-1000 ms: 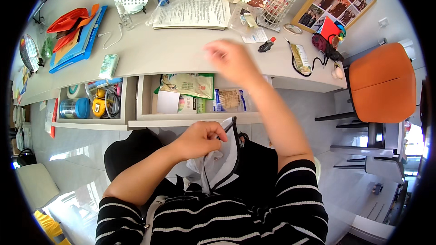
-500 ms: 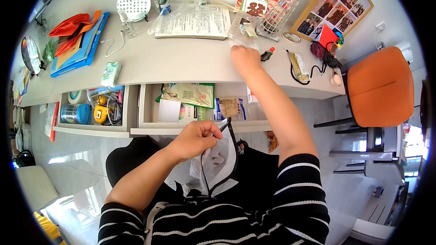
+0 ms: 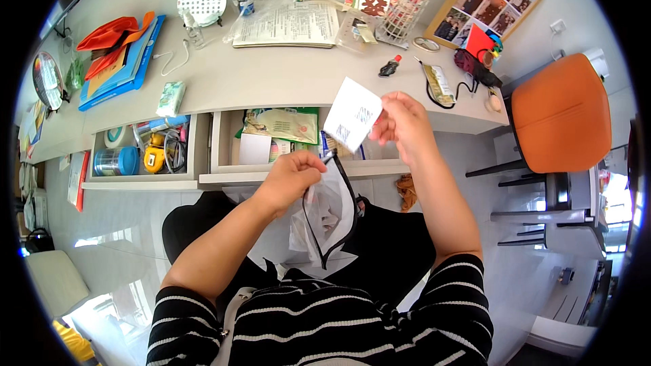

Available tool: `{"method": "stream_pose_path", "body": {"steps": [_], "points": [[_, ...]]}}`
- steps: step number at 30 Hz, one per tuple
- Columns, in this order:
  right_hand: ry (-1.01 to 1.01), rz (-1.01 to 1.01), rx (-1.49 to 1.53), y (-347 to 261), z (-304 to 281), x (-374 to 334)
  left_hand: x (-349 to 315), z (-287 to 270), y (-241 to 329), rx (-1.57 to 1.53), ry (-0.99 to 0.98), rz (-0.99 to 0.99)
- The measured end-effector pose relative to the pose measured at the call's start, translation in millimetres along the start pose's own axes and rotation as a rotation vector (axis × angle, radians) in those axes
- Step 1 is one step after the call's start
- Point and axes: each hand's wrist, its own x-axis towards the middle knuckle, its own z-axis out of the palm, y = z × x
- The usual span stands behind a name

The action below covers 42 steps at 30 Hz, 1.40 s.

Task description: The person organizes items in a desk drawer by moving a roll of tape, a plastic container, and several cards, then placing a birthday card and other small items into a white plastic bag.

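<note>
My right hand (image 3: 405,124) pinches the edge of a white square card (image 3: 352,114) with printed codes on it, held over the front of the open right drawer (image 3: 285,175). Lower down, my left hand (image 3: 293,179) grips the rim of a white translucent bag (image 3: 327,220) with black edging. The bag hangs open above my lap, with some crumpled pale stuff inside that I cannot make out. Behind the card, the drawer holds a yellow-green packet (image 3: 281,125) and a blank white square (image 3: 255,150); the card partly covers a blue-edged packet.
A second open drawer (image 3: 142,181) at the left holds a yellow tape measure (image 3: 155,154) and a blue-lidded jar (image 3: 116,162). On the desk stand papers (image 3: 288,27), folders (image 3: 125,71), a tissue pack (image 3: 171,99) and a wire rack (image 3: 403,17). An orange chair (image 3: 557,118) is at the right.
My right hand has come back from the far part of the desk toward me and now holds the white card. My left hand still grips the bag, raised slightly.
</note>
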Motion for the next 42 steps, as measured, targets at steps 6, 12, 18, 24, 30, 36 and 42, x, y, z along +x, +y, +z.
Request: {"method": "stream_pose_path", "body": {"steps": [6,12,18,24,30,36,42], "points": [[0.023,0.12,-0.141,15,-15,-56,-5,6,5,-0.139,0.102,0.023],[-0.281,0.354,-0.409,76,4,-78,3,16,-6,-0.01,-0.04,0.027],[-0.249,0.3,-0.33,81,-7,-79,2,30,-8,-0.083,-0.108,0.089],[-0.281,0.158,-0.359,72,-11,-91,8,37,-6,-0.216,-0.148,0.134],[-0.325,-0.099,-1.065,100,-9,-93,9,48,-10,-0.192,-0.29,0.191],[-0.274,-0.362,-0.97,111,-9,-84,5,51,-14,-0.091,-0.414,0.195],[-0.591,0.016,-1.248,87,5,-91,2,46,-11,-0.227,-0.366,0.233]]}}
